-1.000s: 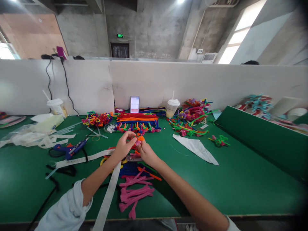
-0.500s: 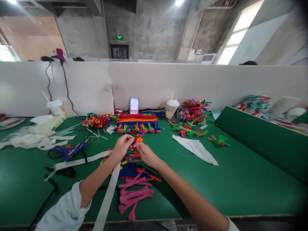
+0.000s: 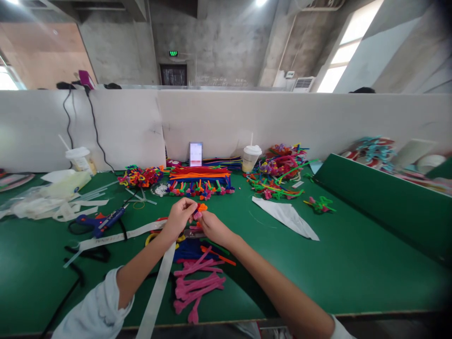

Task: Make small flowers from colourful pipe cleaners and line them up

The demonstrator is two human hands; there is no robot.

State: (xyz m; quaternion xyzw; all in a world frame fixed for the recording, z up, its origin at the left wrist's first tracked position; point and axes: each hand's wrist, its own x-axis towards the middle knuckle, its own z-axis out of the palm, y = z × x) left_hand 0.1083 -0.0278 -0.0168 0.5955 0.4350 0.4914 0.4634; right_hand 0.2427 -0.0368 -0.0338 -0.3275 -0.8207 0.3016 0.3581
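Observation:
My left hand [image 3: 181, 214] and my right hand [image 3: 213, 227] meet over the middle of the green table, fingertips pinched on a small pipe-cleaner flower [image 3: 201, 208] in orange, pink and red. My fingers cover part of it. Under my hands lie scissors [image 3: 190, 233] with yellow handles. Closer to me is a pile of pink pipe cleaners [image 3: 199, 285] with bent ends, beside blue ones [image 3: 190, 250]. A long white ribbon [image 3: 160, 282] runs under my left wrist and over the table's front edge. Beyond my hands is a row of finished-looking pipe-cleaner flowers [image 3: 201, 189].
A blue glue gun [image 3: 100, 221] lies on the left near plastic bags [image 3: 31, 200]. At the back stand a phone [image 3: 195, 154] and two lidded cups, one right of centre [image 3: 251, 159]. A white cloth-like piece [image 3: 286, 217] and a green divider [image 3: 370, 202] are on the right.
The view has shifted very slightly. Both hands stay together on the flower, which seems turned a little; its orange part sits slightly lower.

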